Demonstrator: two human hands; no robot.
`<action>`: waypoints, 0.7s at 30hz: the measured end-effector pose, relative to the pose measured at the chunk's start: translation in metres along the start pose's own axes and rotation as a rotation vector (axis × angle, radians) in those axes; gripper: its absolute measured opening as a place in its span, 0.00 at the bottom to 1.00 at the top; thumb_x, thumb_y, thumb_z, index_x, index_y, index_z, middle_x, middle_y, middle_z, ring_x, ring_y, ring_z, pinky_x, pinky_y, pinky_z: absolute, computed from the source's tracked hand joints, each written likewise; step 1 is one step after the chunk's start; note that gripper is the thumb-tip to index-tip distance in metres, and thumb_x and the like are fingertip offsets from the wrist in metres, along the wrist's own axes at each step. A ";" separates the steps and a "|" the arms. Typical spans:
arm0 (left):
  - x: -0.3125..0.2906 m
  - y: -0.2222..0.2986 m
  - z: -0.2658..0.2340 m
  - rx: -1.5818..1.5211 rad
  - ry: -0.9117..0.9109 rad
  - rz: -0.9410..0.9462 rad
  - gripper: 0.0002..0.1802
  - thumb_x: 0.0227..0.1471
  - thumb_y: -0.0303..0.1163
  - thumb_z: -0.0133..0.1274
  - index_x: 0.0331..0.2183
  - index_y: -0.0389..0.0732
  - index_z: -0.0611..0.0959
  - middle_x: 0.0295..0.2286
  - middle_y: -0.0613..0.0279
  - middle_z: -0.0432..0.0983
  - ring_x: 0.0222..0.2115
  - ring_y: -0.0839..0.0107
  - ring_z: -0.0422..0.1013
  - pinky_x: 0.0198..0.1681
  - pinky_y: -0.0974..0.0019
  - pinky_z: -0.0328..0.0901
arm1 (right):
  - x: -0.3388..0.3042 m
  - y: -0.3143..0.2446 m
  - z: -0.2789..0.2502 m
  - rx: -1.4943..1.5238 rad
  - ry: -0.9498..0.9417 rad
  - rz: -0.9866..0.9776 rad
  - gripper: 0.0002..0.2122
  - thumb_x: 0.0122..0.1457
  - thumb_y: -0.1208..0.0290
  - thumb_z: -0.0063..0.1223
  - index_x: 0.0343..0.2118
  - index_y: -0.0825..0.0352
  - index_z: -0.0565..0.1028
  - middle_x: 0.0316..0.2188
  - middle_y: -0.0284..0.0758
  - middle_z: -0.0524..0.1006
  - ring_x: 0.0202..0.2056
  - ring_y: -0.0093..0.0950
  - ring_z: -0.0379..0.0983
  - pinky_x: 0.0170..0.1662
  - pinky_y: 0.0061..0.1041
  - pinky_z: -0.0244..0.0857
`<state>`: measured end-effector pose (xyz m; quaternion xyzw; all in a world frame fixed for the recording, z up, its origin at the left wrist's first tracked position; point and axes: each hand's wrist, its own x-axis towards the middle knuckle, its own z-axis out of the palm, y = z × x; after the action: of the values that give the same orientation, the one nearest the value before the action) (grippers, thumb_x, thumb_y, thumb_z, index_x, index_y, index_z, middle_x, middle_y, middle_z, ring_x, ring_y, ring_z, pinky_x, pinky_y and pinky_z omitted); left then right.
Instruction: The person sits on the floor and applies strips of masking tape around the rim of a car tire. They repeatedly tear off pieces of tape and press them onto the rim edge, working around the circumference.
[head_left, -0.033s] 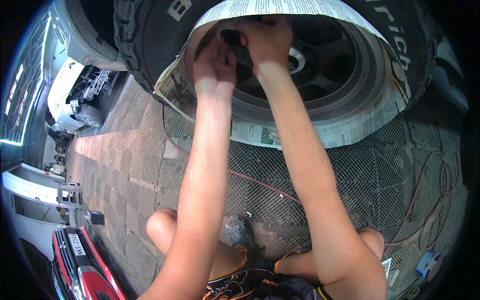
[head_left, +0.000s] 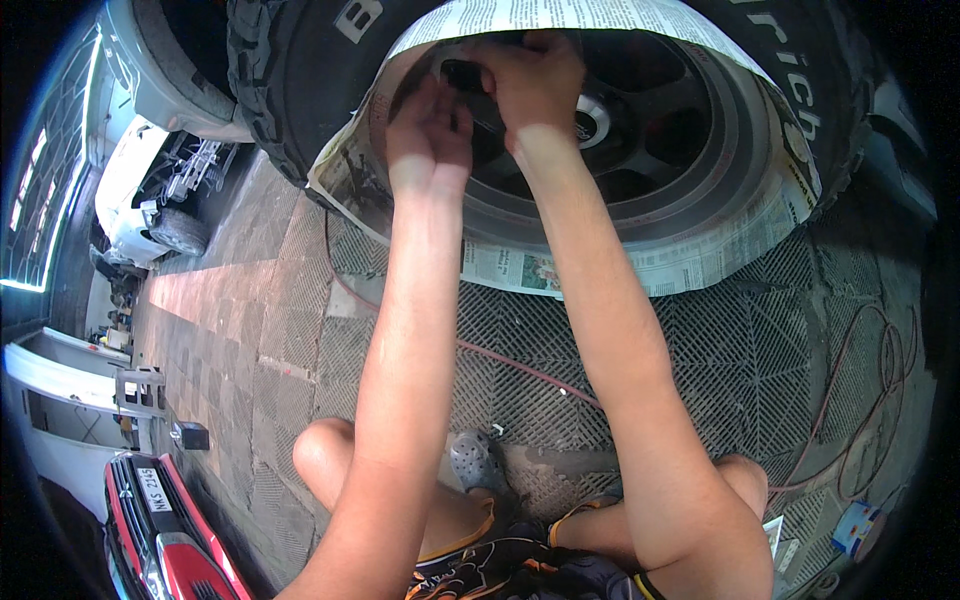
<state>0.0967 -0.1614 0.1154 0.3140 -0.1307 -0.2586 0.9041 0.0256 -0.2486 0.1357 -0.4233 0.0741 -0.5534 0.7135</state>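
In front of me a dark alloy wheel sits inside a large black tyre with raised white lettering. Newspaper sheets are tucked around the rim between wheel and tyre, with another sheet arching over the top. My right hand reaches in at the wheel's upper left, its fingers curled round; what they hold is hidden, and a dark patch shows beside them. Close by on its left, my left hand is at the rim's inner side, fingers loosely bent and apart, with nothing visible in them.
A thin reddish hose crosses the tiled floor and coils at the right. A blue box lies lower right. At left are a white vehicle, a plastic stool, a small dark box and a red car front.
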 end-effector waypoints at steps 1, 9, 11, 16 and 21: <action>-0.001 0.000 0.001 0.014 0.002 -0.006 0.14 0.57 0.26 0.58 0.46 0.43 0.81 0.42 0.64 0.79 0.46 0.70 0.71 0.48 0.61 0.62 | 0.001 0.002 -0.002 0.010 -0.006 0.036 0.13 0.45 0.83 0.71 0.33 0.70 0.76 0.26 0.34 0.79 0.22 0.21 0.72 0.25 0.21 0.64; 0.009 0.008 -0.001 0.099 -0.052 -0.065 0.13 0.58 0.27 0.58 0.46 0.45 0.82 0.41 0.68 0.81 0.42 0.72 0.74 0.45 0.59 0.67 | 0.001 0.000 -0.002 0.127 0.026 0.225 0.12 0.46 0.79 0.73 0.34 0.69 0.80 0.26 0.31 0.79 0.24 0.18 0.72 0.25 0.18 0.62; 0.006 0.006 0.003 0.068 -0.017 -0.062 0.14 0.56 0.27 0.60 0.45 0.43 0.82 0.42 0.66 0.80 0.44 0.72 0.71 0.48 0.60 0.62 | 0.004 0.001 -0.005 0.140 -0.007 0.256 0.12 0.47 0.78 0.72 0.34 0.69 0.81 0.26 0.31 0.79 0.24 0.17 0.71 0.25 0.17 0.61; 0.008 0.005 0.002 0.052 0.003 -0.061 0.15 0.55 0.27 0.61 0.46 0.42 0.82 0.42 0.65 0.80 0.44 0.71 0.70 0.50 0.61 0.59 | 0.005 0.008 -0.007 0.237 -0.076 0.306 0.08 0.50 0.79 0.70 0.33 0.68 0.82 0.26 0.30 0.80 0.22 0.16 0.69 0.23 0.16 0.58; 0.006 0.010 0.001 0.072 -0.029 -0.034 0.15 0.55 0.27 0.60 0.46 0.42 0.81 0.41 0.64 0.79 0.44 0.70 0.69 0.49 0.62 0.60 | 0.007 0.010 -0.006 0.236 -0.066 0.328 0.07 0.51 0.78 0.69 0.33 0.68 0.82 0.25 0.30 0.80 0.21 0.16 0.68 0.22 0.16 0.56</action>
<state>0.1051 -0.1587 0.1233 0.3445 -0.1477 -0.2738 0.8857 0.0325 -0.2571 0.1278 -0.3370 0.0532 -0.4203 0.8408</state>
